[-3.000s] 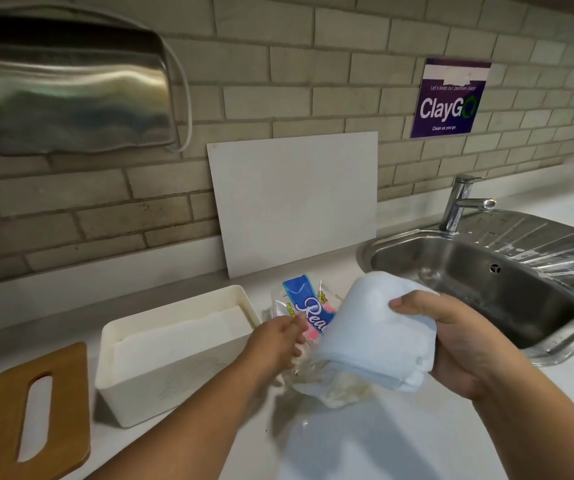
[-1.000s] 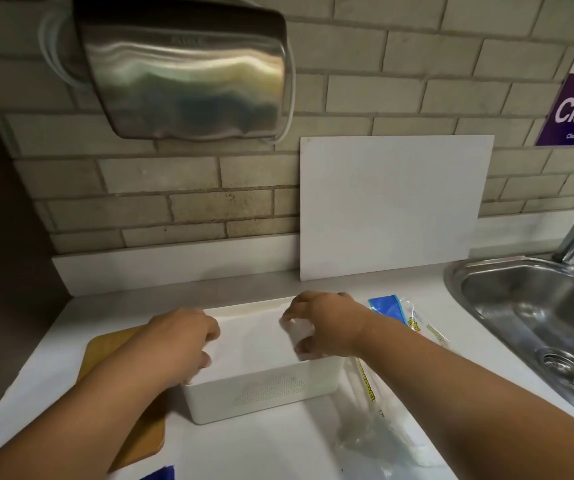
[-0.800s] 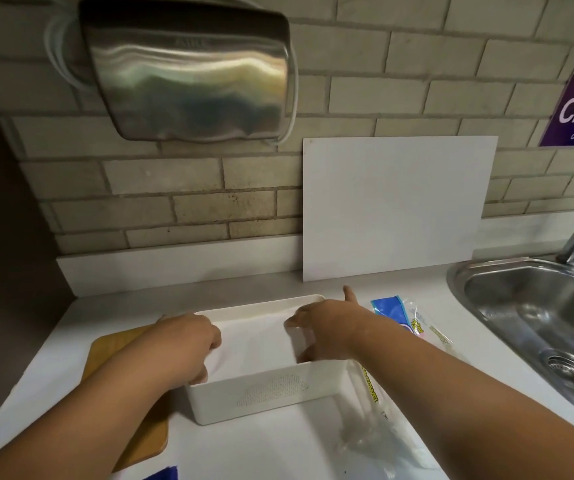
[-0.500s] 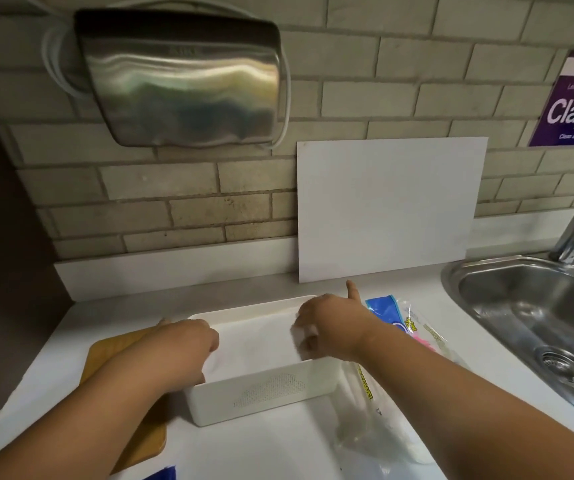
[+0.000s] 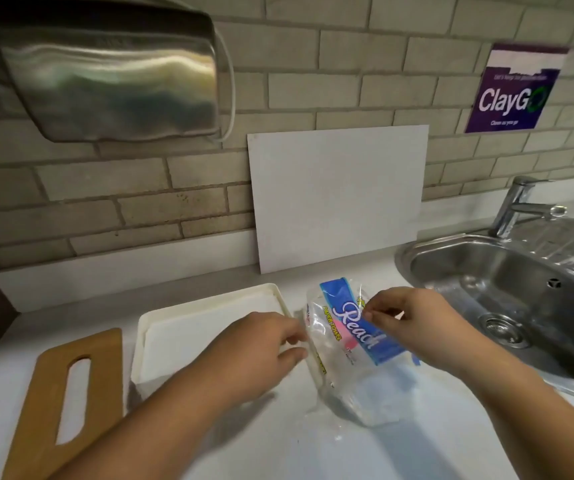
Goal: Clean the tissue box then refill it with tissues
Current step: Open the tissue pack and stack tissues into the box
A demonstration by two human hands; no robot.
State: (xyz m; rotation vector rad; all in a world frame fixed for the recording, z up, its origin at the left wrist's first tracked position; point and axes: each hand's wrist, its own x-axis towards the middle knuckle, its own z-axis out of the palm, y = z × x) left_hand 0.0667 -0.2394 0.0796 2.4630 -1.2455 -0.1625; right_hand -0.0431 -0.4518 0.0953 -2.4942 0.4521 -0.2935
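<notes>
On the brick wall (image 5: 347,64), upper left, a steel dryer (image 5: 105,74); far right, a purple sign (image 5: 514,91). Leaning against the wall behind the hands, a white board (image 5: 337,195). At right, sunk into the counter (image 5: 271,448), a sink (image 5: 507,296) with a tap (image 5: 517,206) at its back edge. At far left, flat on the counter, the lid (image 5: 46,393), off the box.

Box (image 5: 139,341) on the counter between lid and pack (image 5: 351,336), open on top, with tissues (image 5: 188,341) lying inside below the rim. Near right corner of the box hidden under the left forearm. Left hand (image 5: 254,348) past the box's right wall, fingers curled, tips at the pack's left edge; pinching the plastic or only touching it, cannot tell through the blur. Right hand (image 5: 413,320) over the pack's right side, thumb and forefinger pinching the plastic near the top of the blue band. Pack just beside the box, between it and the sink, tilted up at the far end.

Box: white plastic, rectangular, rounded corners, thick rim. Tissues: white, flat, stacked. Lid: brown wood, rounded corners, one long slot. Pack: clear, crinkled, glossy film with a blue band, white script and a pink patch. Sink and dryer: shiny metal. Counter: smooth, white. Wall: matt beige bricks.
</notes>
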